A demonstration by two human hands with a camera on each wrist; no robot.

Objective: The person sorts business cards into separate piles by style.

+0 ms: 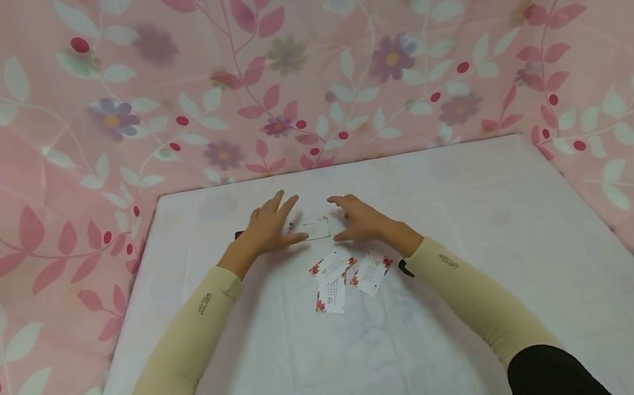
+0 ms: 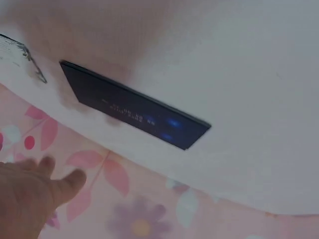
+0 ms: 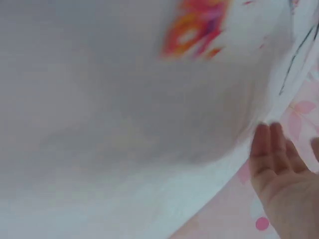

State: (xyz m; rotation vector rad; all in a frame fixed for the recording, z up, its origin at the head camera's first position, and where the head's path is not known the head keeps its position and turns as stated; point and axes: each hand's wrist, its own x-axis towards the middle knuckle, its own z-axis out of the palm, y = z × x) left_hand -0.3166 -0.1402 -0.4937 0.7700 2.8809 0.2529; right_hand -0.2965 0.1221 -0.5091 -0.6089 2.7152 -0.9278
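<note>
As left hand (image 1: 266, 230) and right hand (image 1: 362, 218) flank a card (image 1: 319, 228), fingers (image 1: 288, 206) and thumbs (image 1: 296, 238) apart

From afar I had the head view looking forward and down from high over the table's (image 1: 473, 339) near side; both wrist views sat low and close, facing its far edge. Head and left shared the leaf-printed card (image 1: 317, 228); head and right, the red-printed cards (image 1: 333, 266).

Both arms (image 1: 174, 361) extended forward, left hand (image 1: 264, 229) and right hand (image 1: 363, 219) facing, apart, fingers (image 1: 275, 203) loosely spread.
</note>
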